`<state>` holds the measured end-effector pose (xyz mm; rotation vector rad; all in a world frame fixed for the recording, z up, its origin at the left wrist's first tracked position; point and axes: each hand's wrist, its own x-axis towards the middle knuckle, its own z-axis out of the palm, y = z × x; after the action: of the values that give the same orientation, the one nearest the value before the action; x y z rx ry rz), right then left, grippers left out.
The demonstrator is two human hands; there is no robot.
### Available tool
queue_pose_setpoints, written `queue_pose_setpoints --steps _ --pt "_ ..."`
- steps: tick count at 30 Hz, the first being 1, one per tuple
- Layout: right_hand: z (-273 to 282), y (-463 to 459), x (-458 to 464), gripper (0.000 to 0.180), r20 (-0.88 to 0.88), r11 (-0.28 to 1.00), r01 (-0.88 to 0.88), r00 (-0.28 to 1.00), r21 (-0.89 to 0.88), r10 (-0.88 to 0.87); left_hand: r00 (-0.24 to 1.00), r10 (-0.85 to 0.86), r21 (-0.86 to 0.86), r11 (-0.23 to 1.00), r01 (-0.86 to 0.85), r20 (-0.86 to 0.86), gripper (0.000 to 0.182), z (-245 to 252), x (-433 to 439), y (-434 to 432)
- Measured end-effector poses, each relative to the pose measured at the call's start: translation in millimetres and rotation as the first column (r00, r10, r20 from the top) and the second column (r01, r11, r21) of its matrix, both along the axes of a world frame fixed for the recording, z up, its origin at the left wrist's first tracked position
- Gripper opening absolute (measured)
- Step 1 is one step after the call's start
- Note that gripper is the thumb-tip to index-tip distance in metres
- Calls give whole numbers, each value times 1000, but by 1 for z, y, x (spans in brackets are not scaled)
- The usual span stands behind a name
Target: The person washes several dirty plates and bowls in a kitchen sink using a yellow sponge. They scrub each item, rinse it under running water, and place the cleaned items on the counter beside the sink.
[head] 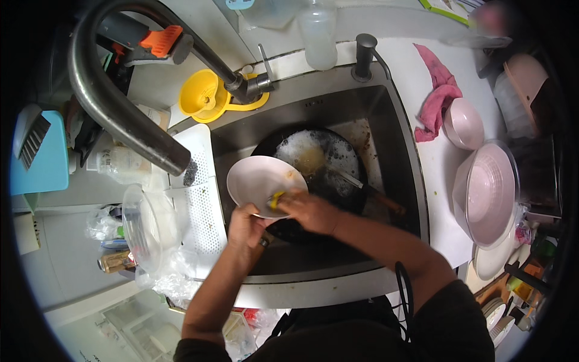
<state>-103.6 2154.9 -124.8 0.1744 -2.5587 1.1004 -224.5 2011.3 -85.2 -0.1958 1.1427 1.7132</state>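
My left hand (246, 226) grips the lower rim of a pale pink bowl (253, 178), which is tilted over the sink's left part. Inside the bowl, my right hand (303, 206) presses a yellow sponge (274, 200) against the lower wall; its fingers are slightly blurred. An orange-brown smear shows near the bowl's right rim. Under the bowl, a large black pan (334, 199) holds foamy water in the sink. A metal utensil handle (348, 176) lies across the foam, and a brown wooden handle (386, 200) points to the right.
A dark curved faucet (113, 108) arches over the left side. Beside the basin lies a white perforated drainboard (199, 226). A yellow strainer (203, 97) sits behind, near a soap dispenser (364, 56). On the right counter are a pink cloth (436, 108), a small pink bowl (463, 123) and stacked basins (486, 194).
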Motion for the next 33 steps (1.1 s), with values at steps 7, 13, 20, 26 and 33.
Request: queue_pose_setpoints --steps 7,13,20,26,33 --pt "-52 9 1 28 -211 996 75 974 -52 -84 960 -175 -497 867 44 -220 37 14 2 5" --pt "-146 46 5 23 683 892 419 602 171 -414 946 -170 -470 882 22 -276 46 10 -23 -3" --pt "-43 -6 -20 35 459 731 516 834 -447 -307 989 -117 -443 894 66 -88 42 -21 -25 1" --pt "-17 -19 -14 44 274 955 55 961 -292 28 994 -22 -292 956 -9 -103 40 -6 -16 6" --pt "-11 -3 -42 43 432 931 91 899 -353 76 992 -99 -231 966 116 84 47 -6 -1 11"
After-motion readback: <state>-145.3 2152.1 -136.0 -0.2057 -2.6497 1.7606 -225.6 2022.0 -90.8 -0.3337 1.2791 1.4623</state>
